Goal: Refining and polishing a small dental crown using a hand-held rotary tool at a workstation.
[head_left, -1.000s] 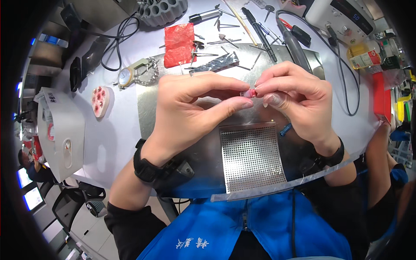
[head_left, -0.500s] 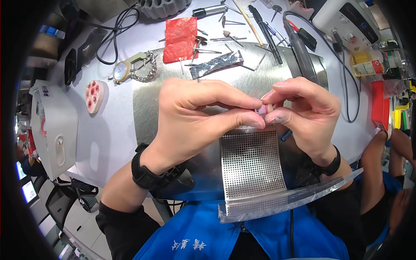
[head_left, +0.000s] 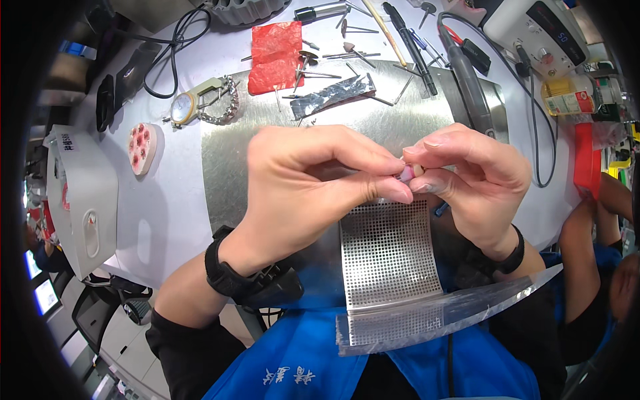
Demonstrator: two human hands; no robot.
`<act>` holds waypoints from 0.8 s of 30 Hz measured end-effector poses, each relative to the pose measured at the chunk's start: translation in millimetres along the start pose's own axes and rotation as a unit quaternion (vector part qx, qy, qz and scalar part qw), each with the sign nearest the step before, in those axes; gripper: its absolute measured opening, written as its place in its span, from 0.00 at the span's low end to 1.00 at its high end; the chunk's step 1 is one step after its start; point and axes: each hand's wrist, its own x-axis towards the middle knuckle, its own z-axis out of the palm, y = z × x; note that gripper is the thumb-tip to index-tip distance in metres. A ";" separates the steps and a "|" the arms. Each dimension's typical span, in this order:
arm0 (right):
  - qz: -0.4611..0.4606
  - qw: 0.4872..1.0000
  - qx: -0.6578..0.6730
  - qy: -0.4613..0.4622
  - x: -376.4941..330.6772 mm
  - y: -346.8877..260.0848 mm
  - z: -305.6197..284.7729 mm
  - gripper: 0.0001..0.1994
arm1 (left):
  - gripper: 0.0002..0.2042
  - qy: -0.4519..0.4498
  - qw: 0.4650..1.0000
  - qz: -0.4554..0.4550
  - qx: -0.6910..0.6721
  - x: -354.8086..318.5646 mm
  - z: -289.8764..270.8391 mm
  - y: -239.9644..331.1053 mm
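A tiny pink piece (head_left: 406,174) is being pinched between the fingertips of both hands, raised over the perforated metal tray (head_left: 389,257), probably so any bits drop there. The left hand (head_left: 313,180) is nipping it from one side while the right hand (head_left: 467,177) is gripping the other. Beyond, a steel sheet (head_left: 267,153) is covering the white table (head_left: 167,220), with red paper (head_left: 275,57) and small burrs (head_left: 333,57) lying within reach.

A white counter (head_left: 167,220) fills the view, evenly lit from above, with a brushed metal sheet (head_left: 227,167) covering its middle. Beyond the counter's left edge, dark floor shows below, with a black chair (head_left: 93,313) and glowing screens (head_left: 40,290) there.
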 end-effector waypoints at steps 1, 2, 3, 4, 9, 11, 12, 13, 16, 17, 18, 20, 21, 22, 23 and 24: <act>0.000 1.000 0.002 0.000 1.2 -0.4 0.5 0.16 | 0.10 0.016 0.998 -0.041 -0.048 -2.4 2.5 -0.9; -0.008 1.000 0.002 0.008 2.4 -0.7 1.4 0.16 | 0.10 0.017 0.998 -0.042 -0.047 -3.2 5.7 2.0; -0.019 1.000 -0.002 0.020 4.7 -0.2 1.0 0.17 | 0.11 0.044 0.984 -0.122 -0.120 -1.2 8.4 5.3; -0.022 0.999 -0.003 0.022 7.5 1.1 -2.1 0.17 | 0.11 0.071 0.958 -0.200 -0.191 0.1 9.6 7.1; -0.041 0.993 -0.105 -0.037 9.7 -2.7 1.4 0.26 | 0.11 0.061 0.926 -0.247 -0.279 -6.4 11.5 7.3; -0.055 0.988 -0.141 -0.038 10.3 -4.4 0.2 0.24 | 0.11 0.060 0.937 -0.240 -0.245 -9.7 13.7 8.2; -0.092 0.980 -0.168 -0.046 11.0 -3.3 -1.8 0.23 | 0.10 0.050 0.944 -0.215 -0.244 -9.1 15.0 5.8; -0.129 0.971 -0.194 -0.055 11.6 -2.7 -3.2 0.22 | 0.10 0.048 0.944 -0.215 -0.245 -8.1 14.5 6.6; -0.161 0.958 -0.230 -0.059 13.0 -2.6 -3.7 0.20 | 0.12 0.022 0.941 -0.242 -0.235 -5.5 13.0 12.5; -0.161 0.958 -0.229 -0.059 13.3 -1.1 -3.9 0.20 | 0.12 0.027 0.943 -0.251 -0.216 -4.9 13.5 13.4; -0.155 0.960 -0.226 -0.060 13.2 -0.5 -4.7 0.21 | 0.13 0.031 0.945 -0.260 -0.198 -3.9 14.1 14.7; -0.149 0.962 -0.223 -0.060 12.9 -0.1 -5.4 0.21 | 0.14 0.021 0.945 -0.263 -0.191 -1.2 14.1 18.6; -0.137 0.965 -0.215 -0.060 12.3 -0.4 -5.2 0.23 | 0.14 0.011 0.946 -0.266 -0.184 -0.1 13.9 20.5; -0.125 0.968 -0.208 -0.060 11.5 -0.9 -5.0 0.24 | 0.14 0.010 0.946 -0.266 -0.184 0.9 13.0 22.1; -0.125 0.968 -0.209 -0.060 10.9 -1.9 -3.5 0.24 | 0.12 0.009 0.937 -0.283 -0.203 1.6 11.6 23.6; -0.115 0.970 -0.207 -0.052 10.9 -2.8 0.0 0.25 | 0.10 0.010 0.927 -0.301 -0.222 1.7 10.5 24.3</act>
